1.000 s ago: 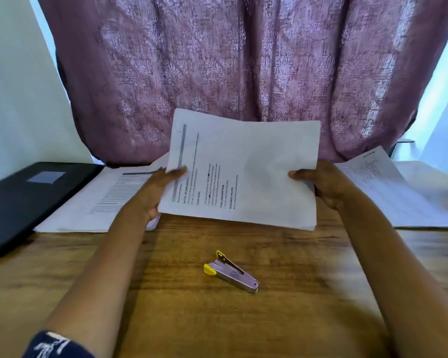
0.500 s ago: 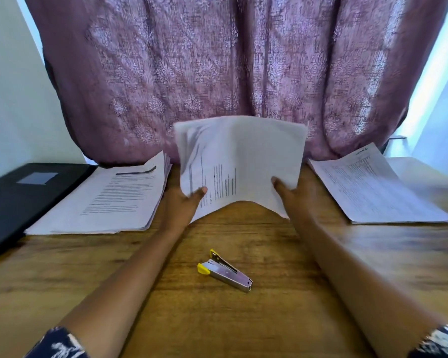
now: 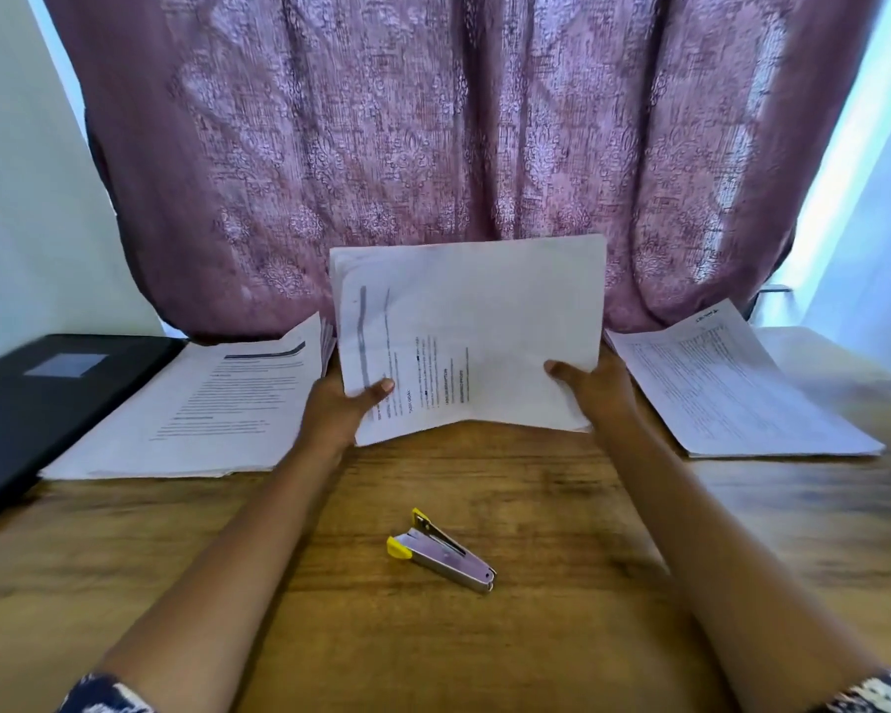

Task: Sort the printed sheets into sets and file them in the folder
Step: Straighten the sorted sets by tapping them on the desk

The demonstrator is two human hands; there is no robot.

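Head view: a sheaf of printed sheets (image 3: 484,321) is held up over the counter (image 3: 536,650).
Left grip (image 3: 338,411): curled round the sheaf's lower left corner.
Right grip (image 3: 595,391): curled round its lower right edge.
Piles: left pile (image 3: 201,409) and right pile (image 3: 731,388) are laid flanking it.
Folder (image 3: 47,403): black, laid beside the left pile.
Stapler (image 3: 443,553): laid between the forearms.
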